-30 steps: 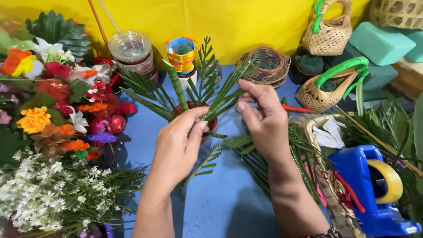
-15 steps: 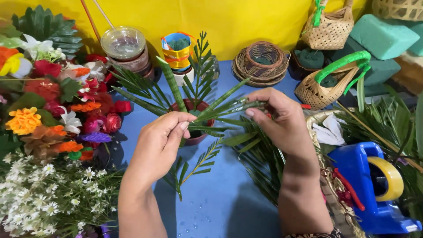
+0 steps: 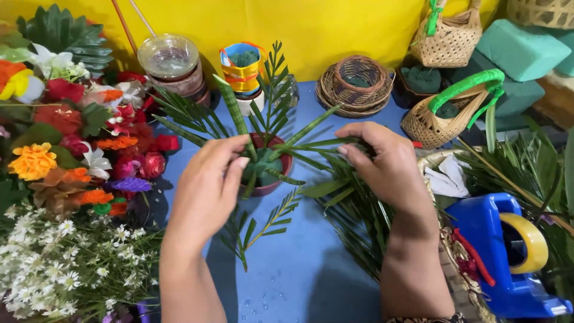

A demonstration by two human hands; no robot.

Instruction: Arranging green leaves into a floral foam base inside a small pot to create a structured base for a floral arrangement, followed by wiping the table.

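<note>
Over the blue tabletop [image 3: 311, 275], the left hand [image 3: 206, 191] pinches a leaf stem at the small red pot [image 3: 281, 173], steadying it, while the right hand [image 3: 388, 167] fingers pinch a palm frond [image 3: 317, 143] beside it

To your left lie a heap of red and orange artificial flowers [image 3: 66, 149] and a spray of small white daisies [image 3: 54, 263], with a lidded clear container [image 3: 169, 57] and a blue-and-yellow cup [image 3: 242, 63] behind them. Against the yellow backdrop [image 3: 311, 30] you have a flat round wicker basket [image 3: 357, 84] and green foam blocks [image 3: 523, 48]. At your right, a blue tape dispenser [image 3: 508, 257] sits below a green-handled woven basket [image 3: 445, 116].
</note>
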